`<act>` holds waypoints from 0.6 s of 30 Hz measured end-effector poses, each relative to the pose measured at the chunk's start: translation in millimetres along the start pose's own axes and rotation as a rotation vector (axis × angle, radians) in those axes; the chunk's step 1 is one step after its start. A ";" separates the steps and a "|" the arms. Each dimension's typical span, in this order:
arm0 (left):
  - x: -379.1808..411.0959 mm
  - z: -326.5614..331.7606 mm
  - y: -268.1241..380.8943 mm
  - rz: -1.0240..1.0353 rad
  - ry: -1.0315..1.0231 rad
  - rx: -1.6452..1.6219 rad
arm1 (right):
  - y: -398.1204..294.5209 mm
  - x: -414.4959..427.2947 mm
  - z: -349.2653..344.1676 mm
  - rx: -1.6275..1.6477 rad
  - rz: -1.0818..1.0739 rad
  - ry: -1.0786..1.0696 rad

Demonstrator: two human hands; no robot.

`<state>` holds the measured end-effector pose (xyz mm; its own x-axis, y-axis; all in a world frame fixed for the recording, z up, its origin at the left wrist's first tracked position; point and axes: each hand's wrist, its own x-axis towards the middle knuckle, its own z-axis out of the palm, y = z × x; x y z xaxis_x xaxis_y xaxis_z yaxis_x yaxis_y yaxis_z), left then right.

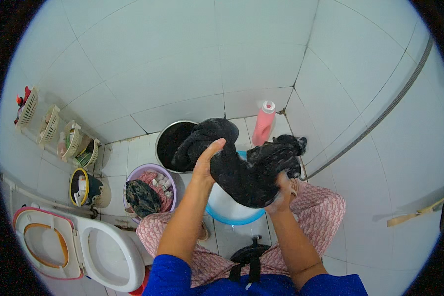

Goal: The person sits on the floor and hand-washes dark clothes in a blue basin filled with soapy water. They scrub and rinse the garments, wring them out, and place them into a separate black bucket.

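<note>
Both hands grip a wet black garment (240, 177), bunched and twisted, with streaks of suds on it. My left hand (207, 159) grasps it near the middle, thumb on top. At its lower right end, my right hand (280, 194) clasps the cloth, with foam on the fingers. Below the garment is a blue-rimmed basin (234, 221) holding whitish, sudsy water, partly hidden by the cloth. The garment's left end hangs over a round metal pot (164, 138) with a dark inside; whether they touch I cannot tell.
A pink detergent bottle (263, 124) stands near the wall corner. To the left are a purple basin (174, 185) of laundry, a waste bin (92, 188) and a toilet (131, 255). Wall baskets (72, 140) hang at far left. A grey hose (377, 122) runs down the right wall.
</note>
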<state>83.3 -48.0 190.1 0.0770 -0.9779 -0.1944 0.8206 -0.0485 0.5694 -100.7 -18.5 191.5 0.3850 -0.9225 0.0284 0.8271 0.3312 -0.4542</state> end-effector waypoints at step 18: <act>50.8 -26.3 -25.3 0.035 -0.432 2.149 | 33.5 41.6 -30.8 -1.852 -0.041 -1.204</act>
<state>81.4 -91.1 144.8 -0.2725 -0.9409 -0.2013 -0.9003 0.1756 0.3982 -69.6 -51.9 150.0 0.9823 -0.1566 0.1024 -0.0836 -0.8572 -0.5082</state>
